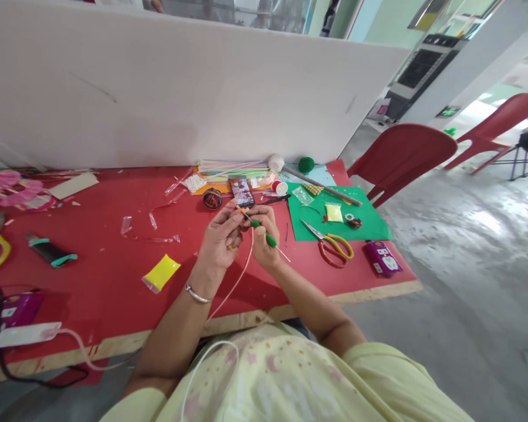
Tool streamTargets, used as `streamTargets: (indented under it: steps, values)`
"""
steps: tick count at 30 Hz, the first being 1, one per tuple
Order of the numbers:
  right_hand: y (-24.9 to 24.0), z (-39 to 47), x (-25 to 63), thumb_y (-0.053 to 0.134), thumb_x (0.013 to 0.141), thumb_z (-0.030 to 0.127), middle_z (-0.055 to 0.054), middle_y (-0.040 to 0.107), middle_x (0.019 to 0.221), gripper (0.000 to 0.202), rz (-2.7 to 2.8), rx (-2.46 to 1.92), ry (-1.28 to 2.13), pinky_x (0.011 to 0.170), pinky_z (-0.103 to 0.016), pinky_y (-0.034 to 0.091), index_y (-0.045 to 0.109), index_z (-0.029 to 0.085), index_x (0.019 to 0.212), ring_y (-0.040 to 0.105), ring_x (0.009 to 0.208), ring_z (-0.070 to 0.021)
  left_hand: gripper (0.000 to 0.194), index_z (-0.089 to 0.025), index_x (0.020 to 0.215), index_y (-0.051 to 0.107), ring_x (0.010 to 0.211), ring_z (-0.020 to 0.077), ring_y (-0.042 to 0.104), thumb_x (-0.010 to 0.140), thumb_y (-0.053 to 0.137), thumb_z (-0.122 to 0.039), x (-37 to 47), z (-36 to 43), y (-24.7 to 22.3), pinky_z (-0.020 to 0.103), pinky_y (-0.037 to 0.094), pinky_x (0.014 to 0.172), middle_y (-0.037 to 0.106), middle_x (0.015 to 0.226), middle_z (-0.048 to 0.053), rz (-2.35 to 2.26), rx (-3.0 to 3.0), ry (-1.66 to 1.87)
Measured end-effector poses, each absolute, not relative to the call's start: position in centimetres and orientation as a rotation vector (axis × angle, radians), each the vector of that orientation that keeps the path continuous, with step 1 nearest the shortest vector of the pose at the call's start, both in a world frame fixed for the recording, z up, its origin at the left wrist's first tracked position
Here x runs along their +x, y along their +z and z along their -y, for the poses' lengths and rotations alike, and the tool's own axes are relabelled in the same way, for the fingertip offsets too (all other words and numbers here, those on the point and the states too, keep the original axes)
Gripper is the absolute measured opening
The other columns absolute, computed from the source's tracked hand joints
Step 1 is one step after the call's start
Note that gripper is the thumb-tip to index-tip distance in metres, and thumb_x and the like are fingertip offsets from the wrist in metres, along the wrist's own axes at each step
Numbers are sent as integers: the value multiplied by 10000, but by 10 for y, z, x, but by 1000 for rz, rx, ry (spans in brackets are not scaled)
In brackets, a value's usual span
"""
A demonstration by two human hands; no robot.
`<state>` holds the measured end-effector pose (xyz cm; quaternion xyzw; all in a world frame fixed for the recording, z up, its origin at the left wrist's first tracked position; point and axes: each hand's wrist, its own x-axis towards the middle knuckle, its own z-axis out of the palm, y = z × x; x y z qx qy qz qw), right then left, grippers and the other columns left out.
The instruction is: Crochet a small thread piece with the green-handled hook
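Note:
Both my hands meet over the red tabletop, just in front of a phone [242,191] with a lit screen. In my right hand [266,234] is a crochet hook [270,240] with a green handle and thin metal ends. Its tip points at a small orange piece [243,210] that my left hand [222,234] pinches; the fingers partly hide this piece. A pale cord [242,272] runs from below the hands to the table's front edge. Behind my left hand sits a dark multicoloured yarn ball [212,198].
Scissors [332,245], a yellow packet [334,213] and a grey rod [321,186] lie on or across a green sheet [374,220]. To the left are another yellow packet [161,274], a utility knife [50,251] and a power strip [29,334]. A white panel [180,94] stands behind.

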<state>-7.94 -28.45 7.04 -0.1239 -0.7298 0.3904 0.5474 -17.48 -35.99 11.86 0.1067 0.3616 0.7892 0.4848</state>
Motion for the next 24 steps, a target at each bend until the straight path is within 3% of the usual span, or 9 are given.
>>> streamTargets:
  steps: [3,8,14,24]
  values:
    - [69,285,-79,301,1032,676,-140,581,1090,605,1762,-311,918,903,-450,584,655,196,928,592,1113,-271,470,-211,1064,755,380,-15,382,624,903,-136,-176,358,116,126,241,337,696,734,-59,-909,285,1968]
    - [70,287,-81,358,1039,642,-113,573,1056,554,1685,-250,932,943,-429,560,658,198,897,590,1106,-250,461,-241,1071,779,405,-27,417,642,880,-106,-178,357,113,131,279,341,786,1054,3,-877,389,2026]
    - [67,288,-82,347,1027,675,-112,531,1133,578,1688,-265,1045,821,-397,576,681,212,933,579,1074,-240,516,-202,1124,772,370,0,411,625,885,-139,-182,354,110,131,270,348,734,733,-13,-932,473,2083]
    - [52,291,-80,360,975,761,-116,529,1146,631,1739,-359,978,864,-447,578,674,216,925,581,1042,-247,544,-165,1146,776,368,-5,384,618,910,-159,-180,363,95,130,263,365,723,699,10,-1082,445,2057]
